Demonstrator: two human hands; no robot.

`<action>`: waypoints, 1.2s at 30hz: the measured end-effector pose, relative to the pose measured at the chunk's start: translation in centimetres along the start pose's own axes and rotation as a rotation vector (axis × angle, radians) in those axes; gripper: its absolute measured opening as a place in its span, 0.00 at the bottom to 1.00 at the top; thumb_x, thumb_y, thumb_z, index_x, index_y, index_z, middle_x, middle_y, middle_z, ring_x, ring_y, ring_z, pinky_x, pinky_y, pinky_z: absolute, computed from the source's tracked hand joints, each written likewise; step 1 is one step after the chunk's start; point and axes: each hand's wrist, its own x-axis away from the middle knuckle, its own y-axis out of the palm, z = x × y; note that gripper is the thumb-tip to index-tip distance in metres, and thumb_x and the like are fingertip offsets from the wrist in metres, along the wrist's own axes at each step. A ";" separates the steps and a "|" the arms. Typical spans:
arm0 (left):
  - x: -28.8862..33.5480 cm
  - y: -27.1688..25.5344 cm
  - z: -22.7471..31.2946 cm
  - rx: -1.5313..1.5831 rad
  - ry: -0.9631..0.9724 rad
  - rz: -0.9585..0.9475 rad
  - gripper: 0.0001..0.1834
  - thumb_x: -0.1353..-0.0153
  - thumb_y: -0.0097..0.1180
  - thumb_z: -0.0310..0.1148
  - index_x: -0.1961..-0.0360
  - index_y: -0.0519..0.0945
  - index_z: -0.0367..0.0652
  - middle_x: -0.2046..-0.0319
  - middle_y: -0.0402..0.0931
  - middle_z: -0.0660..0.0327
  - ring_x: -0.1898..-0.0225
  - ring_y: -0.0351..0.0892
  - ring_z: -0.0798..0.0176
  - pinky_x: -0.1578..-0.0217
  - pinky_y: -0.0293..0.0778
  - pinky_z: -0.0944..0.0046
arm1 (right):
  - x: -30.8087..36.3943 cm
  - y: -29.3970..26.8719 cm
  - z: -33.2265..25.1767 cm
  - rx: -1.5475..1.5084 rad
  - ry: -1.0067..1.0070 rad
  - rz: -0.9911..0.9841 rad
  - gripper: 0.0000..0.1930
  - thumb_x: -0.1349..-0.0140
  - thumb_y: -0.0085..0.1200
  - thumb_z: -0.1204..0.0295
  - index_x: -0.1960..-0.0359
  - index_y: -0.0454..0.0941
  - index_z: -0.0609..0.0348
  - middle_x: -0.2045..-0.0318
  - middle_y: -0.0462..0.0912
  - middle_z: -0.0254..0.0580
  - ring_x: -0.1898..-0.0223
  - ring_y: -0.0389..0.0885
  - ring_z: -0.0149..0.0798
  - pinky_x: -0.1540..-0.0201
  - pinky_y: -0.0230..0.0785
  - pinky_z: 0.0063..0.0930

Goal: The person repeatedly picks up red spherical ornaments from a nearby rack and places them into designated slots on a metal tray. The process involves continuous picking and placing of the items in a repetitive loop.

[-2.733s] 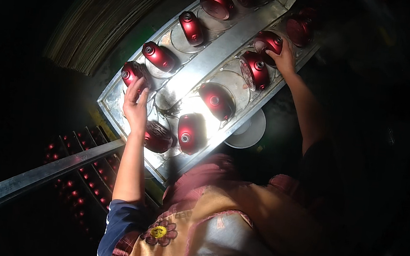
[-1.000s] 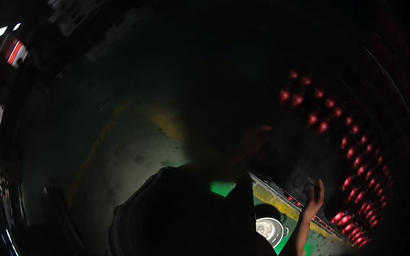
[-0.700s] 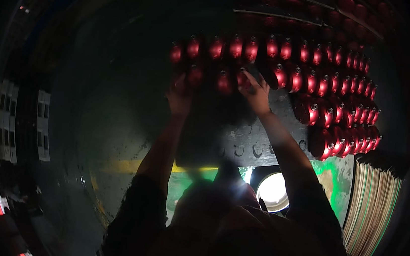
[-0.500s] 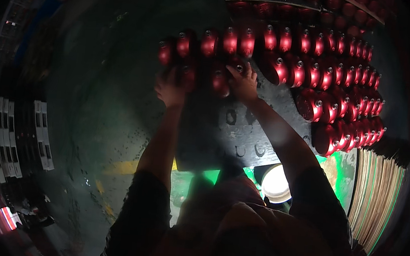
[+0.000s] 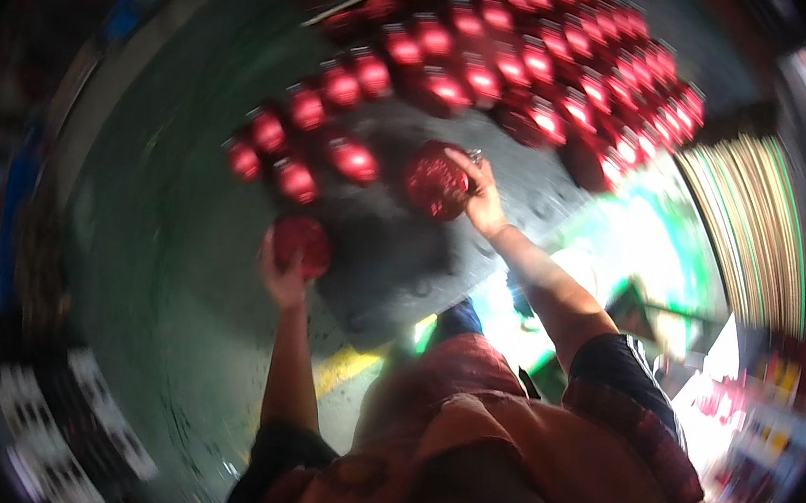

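Red glittery balls point(image 5: 437, 180) are held one per hand, up against a dark panel point(image 5: 392, 260).

Right hand point(image 5: 479, 193) is closed around the larger ball from its right side, fingers curled over the edge; a ring is seen on one finger. Left hand point(image 5: 285, 273) is cupped under a second red ball point(image 5: 302, 244), fingers wrapped round its lower half, so grip is firm, not open. Both balls are set just below the rows of shiny red ornaments point(image 5: 501, 65) that are hung in lines across the top of the view; the nearest hung ones point(image 5: 352, 159) are just beside the right-hand ball, contact cannot be told. Picture is blurred, so finer finger detail is not readable. Stacked striped sheets point(image 5: 753, 234) are seen at far right, well apart from both hands.
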 end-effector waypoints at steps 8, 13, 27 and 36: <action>10.5 0.7 14.3 0.996 -0.325 -0.687 0.38 0.41 0.52 0.29 0.27 0.59 0.40 0.31 0.59 0.46 0.32 0.63 0.44 0.33 0.60 0.44 | 27.1 -11.5 -9.1 -0.814 0.070 0.654 0.31 0.42 0.63 0.74 0.34 0.70 0.53 0.41 0.77 0.48 0.43 0.78 0.41 0.43 0.74 0.37; 15.3 8.6 20.6 1.418 -0.499 -1.157 0.39 0.36 0.50 0.37 0.24 0.52 0.52 0.28 0.55 0.53 0.30 0.60 0.44 0.32 0.57 0.38 | 33.9 -15.4 -12.9 -1.254 -0.096 0.819 0.30 0.40 0.63 0.73 0.35 0.71 0.56 0.44 0.79 0.46 0.44 0.79 0.39 0.41 0.74 0.38; 29.7 32.1 34.5 1.858 -1.617 -1.733 0.44 0.52 0.68 0.56 0.33 0.69 0.55 0.36 0.68 0.56 0.41 0.71 0.47 0.59 0.80 0.47 | 36.6 -30.1 -0.9 -1.165 -0.165 0.601 0.22 0.32 0.54 0.68 0.38 0.69 0.60 0.43 0.77 0.47 0.43 0.77 0.42 0.37 0.71 0.36; 31.4 38.3 34.2 1.878 -1.689 -1.761 0.45 0.51 0.68 0.54 0.33 0.66 0.53 0.36 0.65 0.51 0.44 0.73 0.49 0.63 0.81 0.52 | 39.1 -32.8 -2.8 -1.821 -0.254 0.503 0.17 0.32 0.52 0.74 0.43 0.75 0.62 0.47 0.80 0.54 0.45 0.80 0.46 0.42 0.76 0.42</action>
